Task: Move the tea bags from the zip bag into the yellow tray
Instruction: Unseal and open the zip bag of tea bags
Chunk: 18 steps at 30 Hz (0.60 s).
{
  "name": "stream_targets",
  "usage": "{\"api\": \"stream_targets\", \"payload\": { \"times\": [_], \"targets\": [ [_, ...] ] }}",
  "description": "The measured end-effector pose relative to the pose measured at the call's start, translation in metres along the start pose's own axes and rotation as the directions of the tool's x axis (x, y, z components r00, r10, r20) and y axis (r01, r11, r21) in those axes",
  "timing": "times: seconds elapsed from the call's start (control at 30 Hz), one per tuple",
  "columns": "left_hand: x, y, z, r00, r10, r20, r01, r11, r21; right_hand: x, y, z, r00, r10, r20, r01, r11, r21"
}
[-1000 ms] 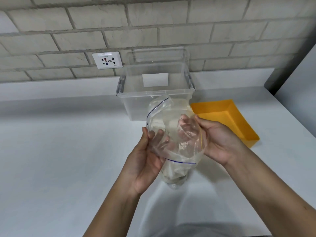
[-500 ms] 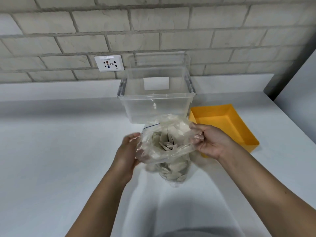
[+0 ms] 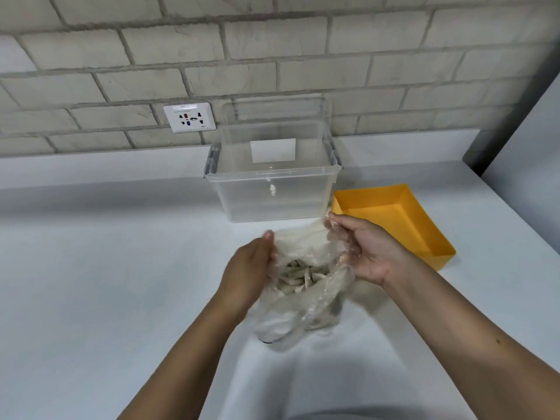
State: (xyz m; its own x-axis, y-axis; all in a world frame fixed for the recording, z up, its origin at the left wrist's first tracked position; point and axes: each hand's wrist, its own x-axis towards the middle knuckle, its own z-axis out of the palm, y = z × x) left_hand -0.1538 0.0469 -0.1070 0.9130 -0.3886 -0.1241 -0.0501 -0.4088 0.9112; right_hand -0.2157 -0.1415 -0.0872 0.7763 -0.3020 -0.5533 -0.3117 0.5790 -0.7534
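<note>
A clear zip bag stands on the white counter in the middle, its mouth pulled wide. Several pale tea bags lie inside it. My left hand grips the bag's left rim, fingers tucked inside the plastic. My right hand grips the right rim, with film bunched over its curled fingers. The yellow tray sits just right of my right hand and holds nothing that I can see.
A clear plastic bin stands behind the bag against the brick wall. A wall socket is left of it. A grey panel rises at the far right. The white counter stretches to the left.
The bag has come down from mid-air onto the counter, and both hands have pulled its mouth apart, showing the tea bags. The view has tilted downward.
</note>
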Motion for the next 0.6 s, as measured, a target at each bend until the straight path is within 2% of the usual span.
{"api": "stream_targets", "payload": {
  "times": [0.03, 0.07, 0.1, 0.13, 0.2, 0.27, 0.3, 0.33, 0.4, 0.47, 0.5, 0.53, 0.57, 0.6],
  "targets": [
    [0.004, -0.001, -0.001, 0.990, -0.139, 0.004, 0.135, 0.956, -0.259, -0.003, -0.001, -0.002, 0.999, -0.038, -0.018, 0.038, 0.999, -0.020],
    [0.007, -0.002, -0.001, 0.969, -0.245, 0.038, 0.231, 0.839, -0.492, -0.005, 0.001, -0.003, 0.995, -0.098, -0.029, 0.096, 0.993, -0.062],
    [0.007, -0.001, -0.002, 0.948, -0.310, 0.074, 0.284, 0.717, -0.637, -0.009, 0.003, -0.003, 0.985, -0.166, -0.035, 0.159, 0.975, -0.152],
    [0.007, -0.002, -0.001, 0.936, -0.340, 0.090, 0.300, 0.635, -0.712, -0.013, 0.007, -0.001, 0.973, -0.229, -0.039, 0.208, 0.935, -0.288],
    [0.004, -0.002, 0.002, 0.926, -0.364, 0.097, 0.297, 0.545, -0.784, -0.021, 0.019, 0.002, 0.941, -0.335, -0.043, 0.263, 0.806, -0.531],
    [0.000, -0.001, 0.005, 0.925, -0.377, 0.052, 0.263, 0.534, -0.804, -0.026, 0.034, 0.002, 0.880, -0.469, -0.070, 0.309, 0.680, -0.665],
    [-0.002, 0.000, 0.005, 0.929, -0.370, 0.012, 0.239, 0.573, -0.784, -0.029, 0.041, 0.002, 0.838, -0.539, -0.089, 0.327, 0.625, -0.709],
    [-0.007, 0.001, 0.006, 0.936, -0.351, -0.031, 0.215, 0.638, -0.740, -0.029, 0.049, 0.001, 0.798, -0.592, -0.115, 0.334, 0.592, -0.734],
    [-0.016, -0.002, 0.007, 0.960, -0.258, -0.106, 0.150, 0.799, -0.583, -0.034, 0.061, -0.001, 0.758, -0.632, -0.161, 0.360, 0.611, -0.705],
    [-0.027, -0.007, 0.008, 0.990, -0.011, -0.144, -0.038, 0.942, -0.334, -0.037, 0.070, 0.000, 0.782, -0.600, -0.169, 0.401, 0.691, -0.601],
    [-0.029, -0.015, 0.007, 0.980, 0.151, -0.130, -0.162, 0.983, -0.083, -0.037, 0.072, 0.001, 0.807, -0.565, -0.171, 0.410, 0.745, -0.527],
    [-0.029, -0.022, 0.007, 0.957, 0.271, -0.100, -0.244, 0.944, 0.222, -0.037, 0.073, 0.002, 0.832, -0.525, -0.181, 0.406, 0.797, -0.447],
    [-0.027, -0.031, 0.008, 0.933, 0.351, -0.078, -0.278, 0.842, 0.462, -0.036, 0.072, 0.003, 0.852, -0.487, -0.190, 0.393, 0.836, -0.383],
    [-0.026, -0.035, 0.007, 0.913, 0.399, -0.081, -0.274, 0.751, 0.601, -0.034, 0.071, 0.003, 0.871, -0.450, -0.195, 0.373, 0.866, -0.334]
  ]
}}
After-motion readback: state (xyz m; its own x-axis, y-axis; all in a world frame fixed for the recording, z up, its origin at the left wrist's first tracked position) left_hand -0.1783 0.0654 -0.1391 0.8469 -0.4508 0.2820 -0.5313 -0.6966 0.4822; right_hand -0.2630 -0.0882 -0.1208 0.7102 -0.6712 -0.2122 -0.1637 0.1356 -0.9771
